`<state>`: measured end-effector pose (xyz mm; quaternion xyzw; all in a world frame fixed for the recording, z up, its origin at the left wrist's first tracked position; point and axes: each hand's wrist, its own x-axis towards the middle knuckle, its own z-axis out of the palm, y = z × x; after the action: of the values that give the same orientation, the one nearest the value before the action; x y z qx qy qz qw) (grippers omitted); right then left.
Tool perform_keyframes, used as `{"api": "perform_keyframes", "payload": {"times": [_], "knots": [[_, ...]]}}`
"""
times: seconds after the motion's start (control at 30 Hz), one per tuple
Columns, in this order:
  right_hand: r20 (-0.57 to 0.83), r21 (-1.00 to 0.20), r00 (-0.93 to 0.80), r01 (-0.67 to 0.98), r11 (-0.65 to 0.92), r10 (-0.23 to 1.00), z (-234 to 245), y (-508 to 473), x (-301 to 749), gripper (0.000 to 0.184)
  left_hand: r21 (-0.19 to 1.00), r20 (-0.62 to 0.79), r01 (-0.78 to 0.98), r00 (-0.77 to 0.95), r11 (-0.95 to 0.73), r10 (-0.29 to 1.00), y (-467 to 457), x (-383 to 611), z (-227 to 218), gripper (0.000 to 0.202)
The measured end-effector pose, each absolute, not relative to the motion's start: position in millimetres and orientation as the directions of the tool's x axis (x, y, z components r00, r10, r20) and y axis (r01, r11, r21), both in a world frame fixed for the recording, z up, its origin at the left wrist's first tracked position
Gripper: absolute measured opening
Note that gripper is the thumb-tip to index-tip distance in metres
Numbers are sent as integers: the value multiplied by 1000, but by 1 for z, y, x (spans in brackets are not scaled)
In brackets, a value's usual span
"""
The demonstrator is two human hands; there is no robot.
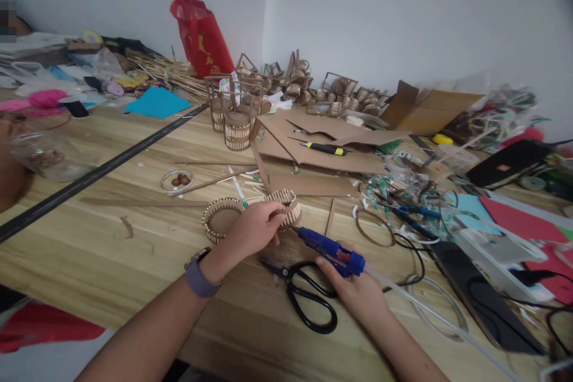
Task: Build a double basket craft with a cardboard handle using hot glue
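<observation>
My left hand [257, 228] is closed on a small round basket [293, 206] made of short light sticks with a brown band. In my right hand [353, 286] is a blue glue gun [326, 249], a clear glue stick trailing from its back end. Its nozzle points at the basket's lower side; whether the two touch I cannot tell. Left of the basket, a second stick ring [209, 234] lies on the table, partly behind my left wrist. Black-handled scissors [308, 295] lie with handles spread between my hands.
Cardboard sheets [308, 183] with a yellow-black utility knife [324, 148] lie behind. Finished baskets [237, 130] stand near a red bag [201, 42]. A power strip [496, 265], a phone [486, 298] and cables crowd the right. A metal ring [165, 182] surrounds several brown beads [180, 180].
</observation>
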<state>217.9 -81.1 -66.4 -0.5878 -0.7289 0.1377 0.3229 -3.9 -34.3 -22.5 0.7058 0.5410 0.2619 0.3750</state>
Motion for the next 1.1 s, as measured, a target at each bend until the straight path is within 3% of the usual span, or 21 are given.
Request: {"api": "perform_keyframes", "payload": {"times": [1.1], "knots": [[287,-600,-49,769,220,957,-62,-83,217,42,807,-31,571,295,-150,955,-34,-5,-25,18]]}}
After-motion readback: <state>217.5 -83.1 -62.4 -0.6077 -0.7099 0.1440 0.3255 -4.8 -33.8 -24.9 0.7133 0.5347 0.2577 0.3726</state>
